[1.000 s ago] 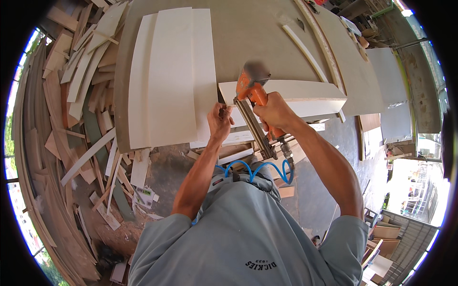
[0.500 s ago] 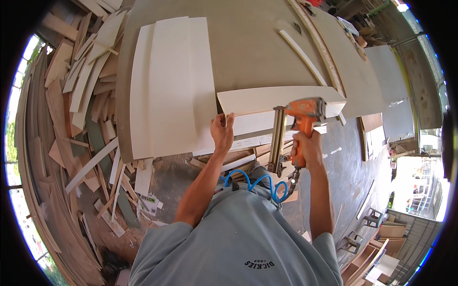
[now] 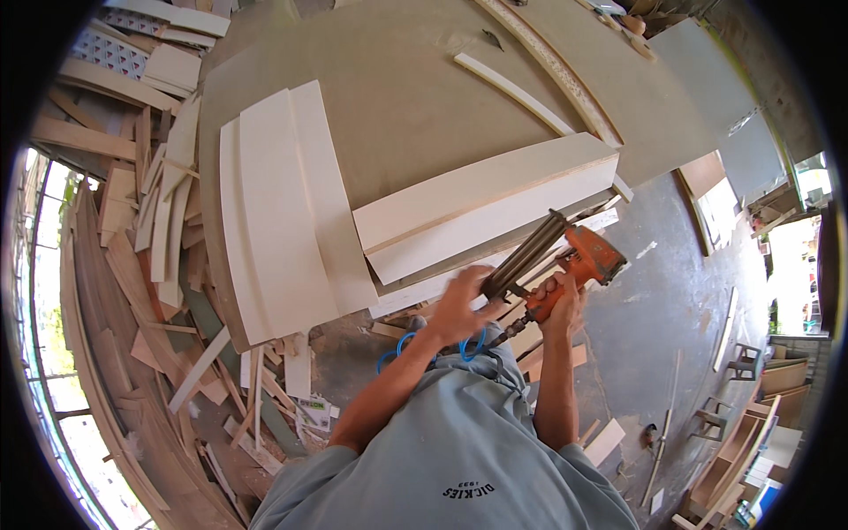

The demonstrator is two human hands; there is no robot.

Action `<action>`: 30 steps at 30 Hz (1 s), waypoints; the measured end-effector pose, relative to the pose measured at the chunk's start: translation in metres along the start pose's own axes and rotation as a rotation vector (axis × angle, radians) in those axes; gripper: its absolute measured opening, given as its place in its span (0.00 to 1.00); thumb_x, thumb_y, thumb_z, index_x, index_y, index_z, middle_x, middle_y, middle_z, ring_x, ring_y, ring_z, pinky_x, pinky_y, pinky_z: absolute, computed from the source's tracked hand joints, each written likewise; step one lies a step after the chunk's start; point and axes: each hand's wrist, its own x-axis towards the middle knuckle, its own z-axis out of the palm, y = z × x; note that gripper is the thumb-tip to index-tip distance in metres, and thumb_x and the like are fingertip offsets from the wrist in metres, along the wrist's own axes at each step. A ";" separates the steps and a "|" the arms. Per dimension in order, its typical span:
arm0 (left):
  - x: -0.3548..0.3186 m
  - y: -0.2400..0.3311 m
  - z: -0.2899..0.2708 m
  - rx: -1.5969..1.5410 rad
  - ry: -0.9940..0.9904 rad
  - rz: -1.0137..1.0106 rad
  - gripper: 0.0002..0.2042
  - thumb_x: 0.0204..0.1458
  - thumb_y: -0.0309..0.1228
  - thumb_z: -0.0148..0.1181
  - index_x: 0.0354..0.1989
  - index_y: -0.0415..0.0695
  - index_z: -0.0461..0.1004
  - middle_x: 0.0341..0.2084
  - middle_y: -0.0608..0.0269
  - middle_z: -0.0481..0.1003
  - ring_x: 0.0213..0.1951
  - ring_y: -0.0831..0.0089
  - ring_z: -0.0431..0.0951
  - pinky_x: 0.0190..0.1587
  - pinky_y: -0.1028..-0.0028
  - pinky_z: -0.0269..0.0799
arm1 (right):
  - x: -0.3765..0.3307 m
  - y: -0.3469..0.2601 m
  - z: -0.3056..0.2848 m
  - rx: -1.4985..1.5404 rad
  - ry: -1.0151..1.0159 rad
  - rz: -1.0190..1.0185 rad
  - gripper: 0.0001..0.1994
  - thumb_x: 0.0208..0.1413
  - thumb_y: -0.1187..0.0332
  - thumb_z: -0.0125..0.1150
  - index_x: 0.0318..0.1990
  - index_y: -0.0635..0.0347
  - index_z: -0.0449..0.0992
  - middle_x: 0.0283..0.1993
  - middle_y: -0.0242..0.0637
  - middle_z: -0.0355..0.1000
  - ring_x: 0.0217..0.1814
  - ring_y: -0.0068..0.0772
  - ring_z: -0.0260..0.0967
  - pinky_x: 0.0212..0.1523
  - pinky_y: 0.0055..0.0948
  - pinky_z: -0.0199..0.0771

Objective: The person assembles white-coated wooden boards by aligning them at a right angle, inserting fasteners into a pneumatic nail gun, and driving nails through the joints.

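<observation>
My right hand (image 3: 565, 307) is wrapped round the grip of an orange nail gun (image 3: 594, 254), held tilted in front of my waist. Its long dark magazine (image 3: 530, 252) slants up and to the right. At the lower end of that magazine is my left hand (image 3: 458, 309), blurred, thumb and fingers apart; whether it touches the magazine is unclear. A blue coiled air hose (image 3: 474, 344) hangs below the gun, partly behind my left forearm. Just beyond lies a long white board piece (image 3: 486, 199) with two faces meeting along an edge, on the worktable (image 3: 397, 106).
Wide white panels (image 3: 287, 212) lie on the table's left part. A narrow strip (image 3: 517, 93) and a longer rough-edged strip (image 3: 565, 71) lie farther back. Wood offcuts (image 3: 168, 212) are heaped at the left. Stools (image 3: 712, 417) stand on the floor at the right.
My left hand has left the white board's near corner and moved right to the nail gun's magazine. The gun has come lower and tilted over. My view has turned.
</observation>
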 end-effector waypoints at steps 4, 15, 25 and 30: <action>0.016 0.005 0.023 0.407 -0.165 0.086 0.41 0.46 0.29 0.70 0.70 0.48 0.55 0.63 0.40 0.56 0.63 0.39 0.62 0.63 0.51 0.62 | 0.011 0.033 -0.018 0.177 -0.052 0.137 0.19 0.54 0.71 0.54 0.53 0.69 0.67 0.24 0.34 0.63 0.19 0.30 0.65 0.21 0.31 0.70; -0.025 0.004 0.029 0.605 0.079 -0.024 0.26 0.46 0.39 0.73 0.50 0.42 0.70 0.53 0.48 0.72 0.52 0.47 0.75 0.52 0.55 0.71 | -0.003 0.047 -0.027 0.308 0.009 0.317 0.08 0.54 0.72 0.53 0.39 0.64 0.65 0.24 0.36 0.64 0.20 0.33 0.66 0.23 0.37 0.75; 0.036 -0.002 -0.014 0.659 -0.203 0.085 0.33 0.60 0.40 0.56 0.73 0.53 0.51 0.46 0.42 0.72 0.42 0.40 0.76 0.46 0.51 0.73 | -0.040 0.071 0.023 0.230 0.002 0.272 0.11 0.53 0.72 0.54 0.43 0.63 0.65 0.22 0.37 0.65 0.18 0.33 0.65 0.19 0.32 0.69; 0.030 -0.016 -0.043 0.589 -0.256 -0.029 0.32 0.57 0.34 0.59 0.71 0.50 0.57 0.44 0.41 0.71 0.43 0.42 0.76 0.45 0.52 0.74 | -0.068 0.097 0.049 0.188 0.005 0.216 0.14 0.53 0.73 0.54 0.48 0.65 0.66 0.22 0.37 0.65 0.17 0.32 0.65 0.18 0.32 0.69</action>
